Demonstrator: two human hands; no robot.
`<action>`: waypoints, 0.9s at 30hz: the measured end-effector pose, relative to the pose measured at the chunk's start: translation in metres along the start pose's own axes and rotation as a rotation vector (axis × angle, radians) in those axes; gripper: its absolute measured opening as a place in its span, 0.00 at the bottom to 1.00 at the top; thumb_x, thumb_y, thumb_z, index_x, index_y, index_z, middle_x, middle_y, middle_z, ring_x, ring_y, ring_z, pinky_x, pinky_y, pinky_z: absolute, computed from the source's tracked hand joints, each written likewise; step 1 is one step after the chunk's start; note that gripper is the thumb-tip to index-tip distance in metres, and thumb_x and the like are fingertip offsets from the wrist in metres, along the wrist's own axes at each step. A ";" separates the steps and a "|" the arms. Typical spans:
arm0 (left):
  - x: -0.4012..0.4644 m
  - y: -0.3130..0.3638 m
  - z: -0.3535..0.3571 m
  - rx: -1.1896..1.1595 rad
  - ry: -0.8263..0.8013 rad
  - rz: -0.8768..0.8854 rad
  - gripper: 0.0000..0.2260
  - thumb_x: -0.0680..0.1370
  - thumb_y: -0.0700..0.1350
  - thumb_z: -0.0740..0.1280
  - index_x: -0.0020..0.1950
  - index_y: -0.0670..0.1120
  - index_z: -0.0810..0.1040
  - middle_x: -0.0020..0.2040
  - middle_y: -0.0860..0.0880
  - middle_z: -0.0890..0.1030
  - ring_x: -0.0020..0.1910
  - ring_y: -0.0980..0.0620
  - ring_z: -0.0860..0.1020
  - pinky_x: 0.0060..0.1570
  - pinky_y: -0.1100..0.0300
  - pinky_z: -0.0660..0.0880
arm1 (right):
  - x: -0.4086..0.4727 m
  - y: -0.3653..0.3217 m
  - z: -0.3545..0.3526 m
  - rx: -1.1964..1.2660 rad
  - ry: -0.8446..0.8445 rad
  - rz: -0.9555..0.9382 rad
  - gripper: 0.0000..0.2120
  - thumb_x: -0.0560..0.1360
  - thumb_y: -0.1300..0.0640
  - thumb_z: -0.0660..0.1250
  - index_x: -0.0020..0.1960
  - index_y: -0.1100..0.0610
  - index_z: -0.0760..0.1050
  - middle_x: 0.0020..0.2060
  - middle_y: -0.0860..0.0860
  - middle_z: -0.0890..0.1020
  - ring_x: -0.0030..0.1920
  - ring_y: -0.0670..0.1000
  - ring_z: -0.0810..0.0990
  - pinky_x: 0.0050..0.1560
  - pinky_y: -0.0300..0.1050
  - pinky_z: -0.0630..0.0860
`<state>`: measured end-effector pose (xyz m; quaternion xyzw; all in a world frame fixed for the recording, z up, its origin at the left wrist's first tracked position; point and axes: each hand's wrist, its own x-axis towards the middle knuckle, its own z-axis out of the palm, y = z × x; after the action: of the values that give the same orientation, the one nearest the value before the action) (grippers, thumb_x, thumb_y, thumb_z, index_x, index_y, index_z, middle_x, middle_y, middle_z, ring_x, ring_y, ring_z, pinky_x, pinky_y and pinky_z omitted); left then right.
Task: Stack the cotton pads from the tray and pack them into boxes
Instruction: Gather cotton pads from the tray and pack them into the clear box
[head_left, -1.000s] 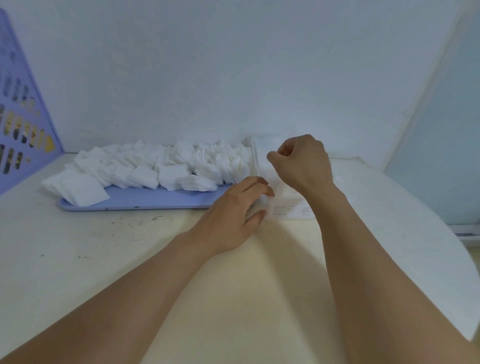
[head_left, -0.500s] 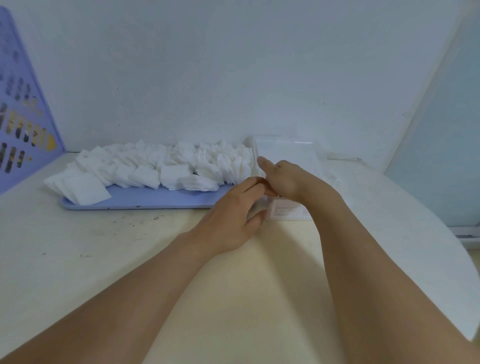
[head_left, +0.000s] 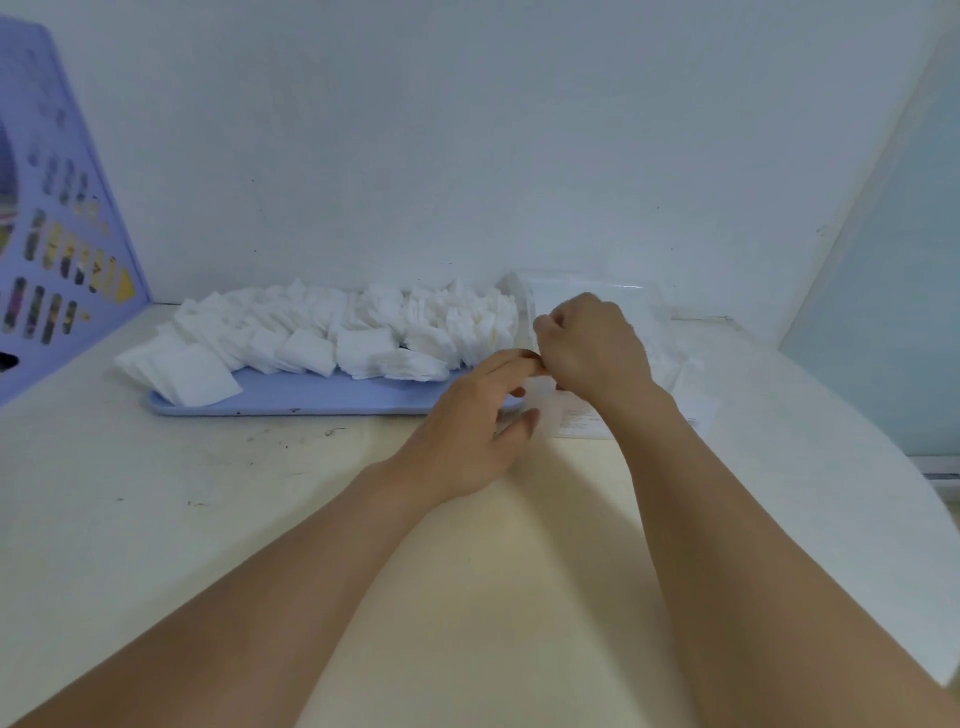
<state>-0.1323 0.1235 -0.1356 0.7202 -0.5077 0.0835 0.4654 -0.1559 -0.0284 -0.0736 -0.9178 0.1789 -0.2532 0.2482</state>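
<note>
Several white square cotton pads (head_left: 363, 343) lie heaped along a light blue tray (head_left: 322, 400) by the wall. A clear plastic box (head_left: 649, 306) with a printed label on its front sits at the tray's right end. My left hand (head_left: 467, 431) is at the box's near left corner, index finger above and thumb below, curled round that corner. My right hand (head_left: 597, 348) hovers over the box with its fingers curled and appears to pinch the box's left edge. What lies inside the box is hidden by my hands.
A purple perforated basket (head_left: 57, 249) leans at the far left. The white wall runs close behind the tray. A pale panel (head_left: 883, 312) stands at the right, and the cream table (head_left: 208, 519) curves away to a rounded edge there.
My right hand dropped onto the box's front corner, then rose again with its fingers curled. My left hand's fingers spread a little at the same corner.
</note>
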 end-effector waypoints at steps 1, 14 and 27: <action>0.000 0.004 -0.005 -0.009 0.059 -0.028 0.14 0.79 0.38 0.68 0.63 0.49 0.78 0.57 0.56 0.78 0.56 0.56 0.78 0.50 0.62 0.78 | -0.006 -0.008 -0.002 -0.044 0.102 -0.057 0.15 0.75 0.55 0.61 0.31 0.58 0.69 0.27 0.52 0.72 0.28 0.55 0.70 0.30 0.45 0.65; -0.075 -0.071 -0.225 0.599 0.473 -0.967 0.38 0.75 0.60 0.72 0.78 0.42 0.63 0.75 0.40 0.67 0.74 0.38 0.66 0.67 0.44 0.69 | -0.049 -0.156 0.108 0.303 -0.510 -0.398 0.11 0.80 0.62 0.62 0.53 0.65 0.82 0.46 0.59 0.85 0.48 0.58 0.83 0.45 0.48 0.76; -0.099 -0.085 -0.209 0.169 0.789 -0.793 0.33 0.73 0.41 0.75 0.75 0.46 0.65 0.48 0.53 0.74 0.50 0.49 0.76 0.45 0.63 0.69 | -0.045 -0.199 0.174 0.300 -0.579 -0.343 0.14 0.78 0.65 0.61 0.58 0.58 0.83 0.55 0.52 0.85 0.54 0.50 0.80 0.54 0.42 0.75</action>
<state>-0.0369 0.3506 -0.1286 0.8048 0.0226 0.2055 0.5564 -0.0554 0.2167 -0.1121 -0.9214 -0.0942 -0.0442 0.3744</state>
